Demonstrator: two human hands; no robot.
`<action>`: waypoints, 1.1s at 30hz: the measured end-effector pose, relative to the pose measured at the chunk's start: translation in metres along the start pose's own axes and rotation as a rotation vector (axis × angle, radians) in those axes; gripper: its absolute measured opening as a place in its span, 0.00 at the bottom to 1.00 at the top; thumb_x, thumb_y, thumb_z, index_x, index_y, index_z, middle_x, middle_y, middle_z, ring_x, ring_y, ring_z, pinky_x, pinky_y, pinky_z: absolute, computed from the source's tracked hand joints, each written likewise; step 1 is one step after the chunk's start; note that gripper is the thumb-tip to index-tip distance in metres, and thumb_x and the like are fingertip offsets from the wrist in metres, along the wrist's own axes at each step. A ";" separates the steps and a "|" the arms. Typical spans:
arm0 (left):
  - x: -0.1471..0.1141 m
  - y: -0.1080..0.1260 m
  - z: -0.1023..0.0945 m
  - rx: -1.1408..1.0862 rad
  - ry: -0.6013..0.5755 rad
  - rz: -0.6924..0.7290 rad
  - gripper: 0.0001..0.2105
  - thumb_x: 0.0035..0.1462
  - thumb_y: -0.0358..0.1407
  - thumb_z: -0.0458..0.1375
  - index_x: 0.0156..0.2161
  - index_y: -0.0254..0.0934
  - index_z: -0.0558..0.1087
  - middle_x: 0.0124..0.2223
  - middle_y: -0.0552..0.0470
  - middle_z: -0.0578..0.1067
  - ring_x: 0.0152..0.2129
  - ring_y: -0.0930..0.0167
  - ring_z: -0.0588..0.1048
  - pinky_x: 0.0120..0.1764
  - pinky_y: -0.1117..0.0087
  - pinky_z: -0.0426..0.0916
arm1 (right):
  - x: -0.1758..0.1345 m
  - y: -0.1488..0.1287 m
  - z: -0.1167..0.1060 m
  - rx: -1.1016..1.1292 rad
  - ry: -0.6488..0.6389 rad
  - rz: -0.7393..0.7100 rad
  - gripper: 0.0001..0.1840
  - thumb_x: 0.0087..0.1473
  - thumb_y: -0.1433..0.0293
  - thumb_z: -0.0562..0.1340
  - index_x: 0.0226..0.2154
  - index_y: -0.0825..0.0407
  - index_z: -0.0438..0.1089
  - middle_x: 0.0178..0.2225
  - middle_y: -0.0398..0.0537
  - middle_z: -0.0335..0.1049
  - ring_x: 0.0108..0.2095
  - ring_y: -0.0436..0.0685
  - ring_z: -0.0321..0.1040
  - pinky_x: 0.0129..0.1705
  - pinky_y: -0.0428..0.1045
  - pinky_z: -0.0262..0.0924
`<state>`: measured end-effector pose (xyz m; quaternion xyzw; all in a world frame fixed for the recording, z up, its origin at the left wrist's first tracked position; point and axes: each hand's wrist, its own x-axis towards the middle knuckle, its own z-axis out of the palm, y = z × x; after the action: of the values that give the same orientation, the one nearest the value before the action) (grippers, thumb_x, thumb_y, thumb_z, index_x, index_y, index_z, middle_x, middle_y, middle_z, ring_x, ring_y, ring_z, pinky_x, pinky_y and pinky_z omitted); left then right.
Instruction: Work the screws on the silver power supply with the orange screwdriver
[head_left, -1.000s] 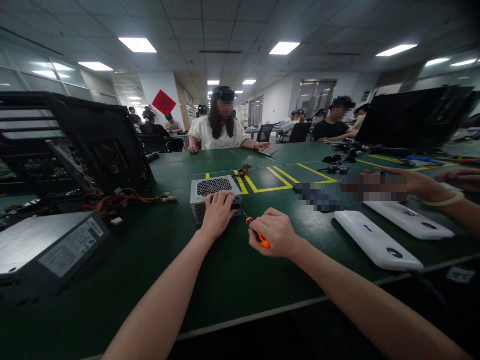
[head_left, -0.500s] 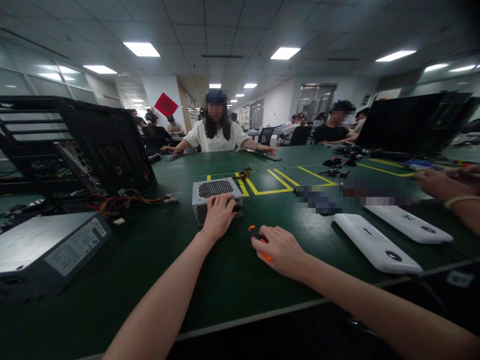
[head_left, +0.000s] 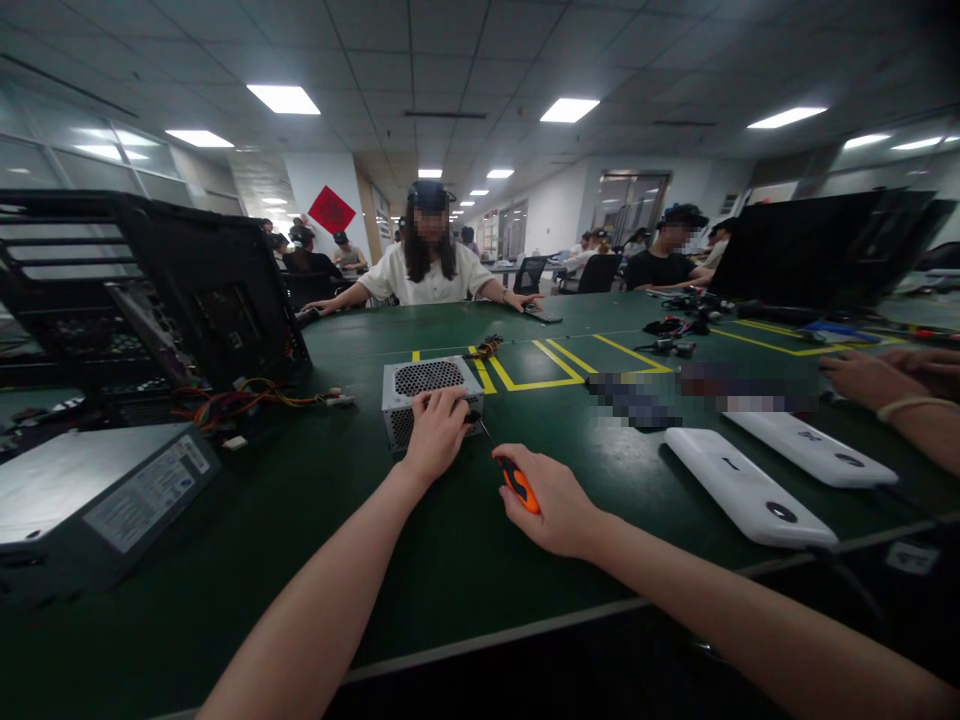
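Note:
A small grey computer power supply [head_left: 420,377] with a honeycomb grille on top sits on the green table, its cable bundle behind it. My left hand [head_left: 433,435] is closed over its near right edge, fingers curled on the casing and covering part of it. In my right hand [head_left: 559,498] is a screwdriver [head_left: 523,487] with an orange and black handle, the fingers wrapped round it. Its thin shaft points up and left to the right side of the power supply, near my left fingertips. Whether the tip touches a screw I cannot make out.
A larger power supply [head_left: 105,490] lies at the left, before an open black computer case [head_left: 217,290] with loose cables. White power banks [head_left: 739,485] lie at the right. A co-worker's hands [head_left: 874,378] are at the far right; another person [head_left: 427,265] sits opposite.
My right hand has shifted slightly, turning the screwdriver handle so more orange shows. My left hand stays on the power supply. The person opposite has moved their arms a little.

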<state>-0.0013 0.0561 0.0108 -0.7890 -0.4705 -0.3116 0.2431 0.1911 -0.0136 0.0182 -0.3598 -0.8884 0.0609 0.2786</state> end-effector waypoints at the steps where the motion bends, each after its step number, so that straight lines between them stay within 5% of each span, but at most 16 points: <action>1: 0.000 0.000 0.000 0.004 0.003 0.002 0.07 0.51 0.31 0.57 0.37 0.37 0.68 0.49 0.45 0.67 0.46 0.62 0.63 0.47 0.58 0.53 | 0.000 -0.001 0.001 -0.073 -0.006 -0.012 0.17 0.52 0.68 0.53 0.46 0.55 0.58 0.37 0.50 0.63 0.32 0.53 0.60 0.37 0.50 0.55; 8: 0.002 0.004 -0.004 0.037 -0.024 0.013 0.07 0.53 0.34 0.55 0.39 0.38 0.67 0.48 0.46 0.67 0.46 0.62 0.63 0.46 0.58 0.53 | 0.003 -0.010 0.005 -0.410 -0.046 -0.091 0.06 0.48 0.69 0.55 0.31 0.53 0.64 0.32 0.50 0.61 0.33 0.55 0.57 0.38 0.51 0.49; 15: 0.005 0.006 -0.002 0.072 -0.031 -0.072 0.25 0.50 0.35 0.58 0.54 0.38 0.57 0.46 0.45 0.66 0.43 0.62 0.63 0.45 0.59 0.54 | 0.003 -0.007 0.007 -0.269 -0.010 -0.036 0.15 0.55 0.62 0.52 0.41 0.54 0.61 0.32 0.48 0.65 0.31 0.54 0.61 0.37 0.50 0.51; 21: 0.006 0.005 -0.005 0.034 -0.056 -0.079 0.23 0.50 0.34 0.57 0.53 0.42 0.60 0.50 0.46 0.65 0.47 0.62 0.62 0.46 0.60 0.53 | 0.002 0.000 0.007 -0.314 -0.008 -0.075 0.08 0.48 0.74 0.57 0.34 0.52 0.65 0.33 0.47 0.62 0.32 0.53 0.59 0.36 0.48 0.51; 23: 0.006 0.005 -0.006 0.029 -0.052 -0.076 0.23 0.50 0.34 0.57 0.53 0.42 0.60 0.53 0.45 0.63 0.50 0.61 0.60 0.48 0.58 0.52 | 0.003 -0.001 0.006 -0.312 -0.001 -0.085 0.06 0.48 0.70 0.58 0.32 0.52 0.66 0.33 0.48 0.61 0.32 0.53 0.58 0.35 0.48 0.51; 27: 0.005 0.004 -0.007 -0.002 -0.053 -0.050 0.22 0.51 0.33 0.55 0.53 0.43 0.60 0.55 0.46 0.64 0.52 0.62 0.58 0.51 0.57 0.50 | 0.005 -0.003 0.006 -0.238 0.026 -0.074 0.17 0.52 0.58 0.56 0.39 0.53 0.64 0.33 0.49 0.63 0.33 0.54 0.60 0.37 0.51 0.52; 33: 0.006 0.003 -0.005 -0.036 -0.038 -0.081 0.22 0.50 0.32 0.57 0.51 0.44 0.62 0.53 0.48 0.66 0.50 0.62 0.61 0.49 0.57 0.52 | 0.003 0.000 0.008 -0.247 0.007 -0.077 0.08 0.51 0.72 0.55 0.37 0.53 0.63 0.32 0.48 0.63 0.32 0.53 0.60 0.36 0.49 0.53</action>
<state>0.0022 0.0548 0.0188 -0.7793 -0.5008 -0.3145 0.2071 0.1855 -0.0110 0.0130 -0.3574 -0.9012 -0.0612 0.2375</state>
